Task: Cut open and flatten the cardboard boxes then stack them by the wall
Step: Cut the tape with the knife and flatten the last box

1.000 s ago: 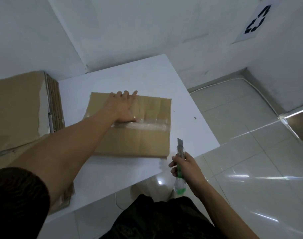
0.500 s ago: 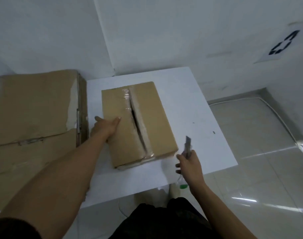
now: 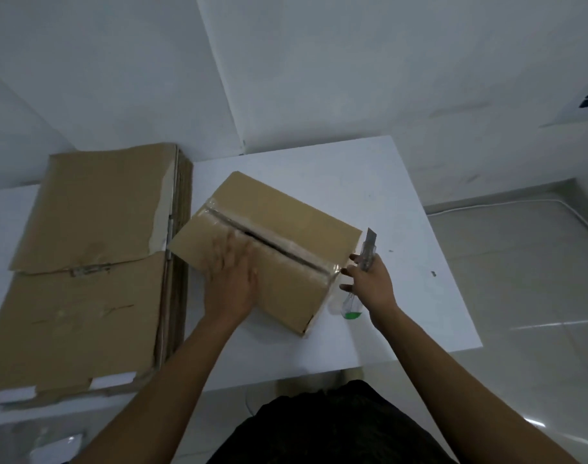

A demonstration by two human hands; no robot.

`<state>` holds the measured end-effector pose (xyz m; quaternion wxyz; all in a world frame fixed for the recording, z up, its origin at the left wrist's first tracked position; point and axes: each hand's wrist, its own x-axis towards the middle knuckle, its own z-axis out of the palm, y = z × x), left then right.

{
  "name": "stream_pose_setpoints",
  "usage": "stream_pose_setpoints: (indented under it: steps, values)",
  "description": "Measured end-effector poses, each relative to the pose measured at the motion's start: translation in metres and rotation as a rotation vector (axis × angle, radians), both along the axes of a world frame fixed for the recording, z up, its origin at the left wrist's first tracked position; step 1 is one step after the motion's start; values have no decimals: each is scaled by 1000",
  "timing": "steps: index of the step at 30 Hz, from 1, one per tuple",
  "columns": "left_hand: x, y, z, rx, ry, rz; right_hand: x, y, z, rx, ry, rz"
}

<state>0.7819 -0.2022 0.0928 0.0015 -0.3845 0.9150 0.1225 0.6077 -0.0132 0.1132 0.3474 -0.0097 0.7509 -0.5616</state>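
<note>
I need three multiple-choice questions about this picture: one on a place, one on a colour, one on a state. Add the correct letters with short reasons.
1. Where is the stack of flattened brown cardboard, relative to the brown cardboard box on the white table?
A. left
B. right
C. on top

2. What colour is the rear end of the clear utility knife in the right hand?
A. red
B. green
C. yellow

3. How is the left hand?
A. gripping the knife
B. flat on the box
C. hanging off the table

Key: 1 A, the stack lies at the box's left; 2 B, green shows below the hand; 3 B, its fingers rest flat beside the slit tape seam.
</note>
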Motion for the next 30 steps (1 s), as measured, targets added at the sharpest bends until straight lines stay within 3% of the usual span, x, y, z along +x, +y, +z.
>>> stream_pose_setpoints:
  steps: [3, 6, 10, 13, 15, 21, 30]
  values:
    - [-37, 1, 20, 165, 7, -99, -8, 6, 4, -99, -139, -69]
    - [-88, 16, 42, 313, 44, -237, -2, 23, 4, -5, -253, -126]
    - [-150, 40, 65, 299, -185, -362, 11, 42, 4, 180, -372, 109]
    - [-180, 48, 58, 177, -466, -314, 11, 48, 0, 182, -309, 264]
    - [-191, 51, 50, 101, -550, -334, 6, 51, 0, 179, -262, 274]
    - [-208, 45, 56, 68, -622, -370, -8, 48, -1, 187, -79, 309]
    - [-199, 40, 53, 12, -598, -416, 3, 32, 1, 113, -17, 286]
